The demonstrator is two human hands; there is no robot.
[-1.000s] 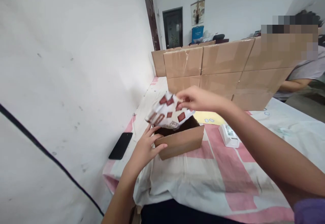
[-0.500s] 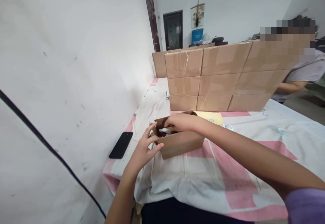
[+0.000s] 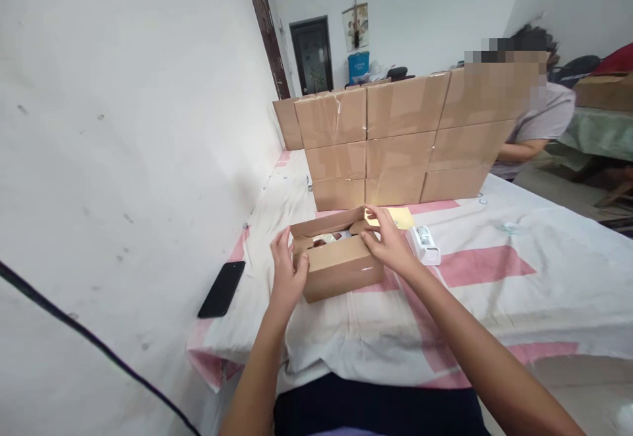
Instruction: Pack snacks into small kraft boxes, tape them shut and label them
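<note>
**Item:** small cardboard box [image 3: 341, 270], top open, rear flap raised, on the pink-and-white cloth [image 3: 484, 271] directly before the person.
**Axis:** its long axis runs left to right, with one hand at each short end, both equally near.
**Left hand** [image 3: 287, 270]: fingers curled round the left end, thumb on the front wall, clasping it.
**Right hand** [image 3: 391, 246]: fingers spread over the right-end rim. Whether they pinch the flap cannot be told.
**Contents:** white packets with red print [image 3: 327, 239], partly hidden.
**Adjacent:** white device [image 3: 424, 245] just right of the right hand; black phone [image 3: 221, 289] to the left, apart; stacked cartons [image 3: 395, 139] behind.
</note>
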